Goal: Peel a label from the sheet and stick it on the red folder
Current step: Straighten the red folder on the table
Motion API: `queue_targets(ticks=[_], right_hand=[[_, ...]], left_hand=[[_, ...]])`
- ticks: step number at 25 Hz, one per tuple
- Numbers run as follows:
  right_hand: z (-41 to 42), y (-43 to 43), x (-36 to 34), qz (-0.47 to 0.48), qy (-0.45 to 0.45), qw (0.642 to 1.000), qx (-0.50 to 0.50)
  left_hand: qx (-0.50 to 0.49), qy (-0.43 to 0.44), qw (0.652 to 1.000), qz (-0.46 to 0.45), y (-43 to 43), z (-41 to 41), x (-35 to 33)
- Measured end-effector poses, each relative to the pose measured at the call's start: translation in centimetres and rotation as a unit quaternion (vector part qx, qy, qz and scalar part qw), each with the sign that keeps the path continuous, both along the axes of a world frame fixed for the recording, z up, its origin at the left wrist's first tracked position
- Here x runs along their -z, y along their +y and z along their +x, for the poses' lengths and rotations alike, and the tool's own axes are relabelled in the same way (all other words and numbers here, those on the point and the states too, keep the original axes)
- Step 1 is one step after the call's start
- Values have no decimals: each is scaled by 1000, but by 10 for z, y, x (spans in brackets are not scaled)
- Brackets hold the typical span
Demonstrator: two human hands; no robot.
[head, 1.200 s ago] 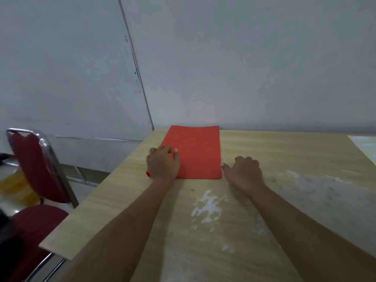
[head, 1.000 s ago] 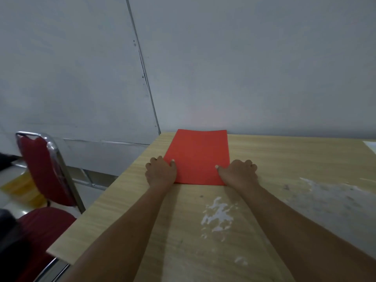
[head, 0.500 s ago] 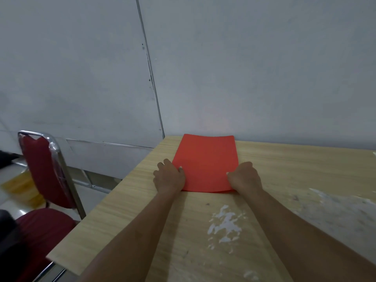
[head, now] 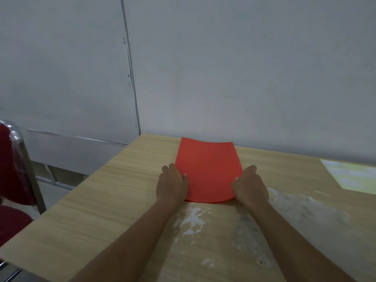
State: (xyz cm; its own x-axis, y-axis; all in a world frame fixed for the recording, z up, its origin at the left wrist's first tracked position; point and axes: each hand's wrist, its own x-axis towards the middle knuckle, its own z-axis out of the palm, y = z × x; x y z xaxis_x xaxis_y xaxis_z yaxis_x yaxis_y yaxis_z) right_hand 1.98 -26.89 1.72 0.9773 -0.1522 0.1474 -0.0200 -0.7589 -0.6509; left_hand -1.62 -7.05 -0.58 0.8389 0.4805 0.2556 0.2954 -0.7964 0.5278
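The red folder (head: 207, 169) is held at its near corners, its near edge bowed and raised off the wooden table (head: 114, 200), its far edge close to the wall. My left hand (head: 172, 185) grips the near left corner, thumb on top. My right hand (head: 250, 186) grips the near right corner the same way. A pale label sheet (head: 352, 175) lies flat at the table's right edge, partly cut off by the frame. No label shows on the folder.
White powdery smears (head: 193, 218) mark the table in front of the folder and to the right. A red chair with a chrome frame (head: 16, 169) stands left of the table. The grey wall (head: 223, 78) rises right behind the table.
My right hand has come from the table beside the folder onto its near right corner. Both hands have pulled the folder nearer and lifted its near edge. The label sheet is back in view.
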Motion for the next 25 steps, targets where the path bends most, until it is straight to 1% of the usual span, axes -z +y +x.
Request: queue_targets(ticks=[2, 5, 11, 16, 25], right_hand=[[-11, -26, 2, -13, -9, 1000, 12], [-29, -63, 9, -26, -13, 999, 32], [-71, -121, 17, -28, -25, 998, 57], [-102, -145, 21, -73, -37, 992, 95], [-119, -152, 28, -145, -55, 983, 95]], left_hand=[[14, 0, 1000, 23, -28, -5, 3], [32, -6, 999, 31, -63, -16, 4], [73, -18, 997, 10, -116, -43, 4], [100, -13, 995, -3, -139, -66, 8], [105, 0, 990, 93, -142, -80, 12]])
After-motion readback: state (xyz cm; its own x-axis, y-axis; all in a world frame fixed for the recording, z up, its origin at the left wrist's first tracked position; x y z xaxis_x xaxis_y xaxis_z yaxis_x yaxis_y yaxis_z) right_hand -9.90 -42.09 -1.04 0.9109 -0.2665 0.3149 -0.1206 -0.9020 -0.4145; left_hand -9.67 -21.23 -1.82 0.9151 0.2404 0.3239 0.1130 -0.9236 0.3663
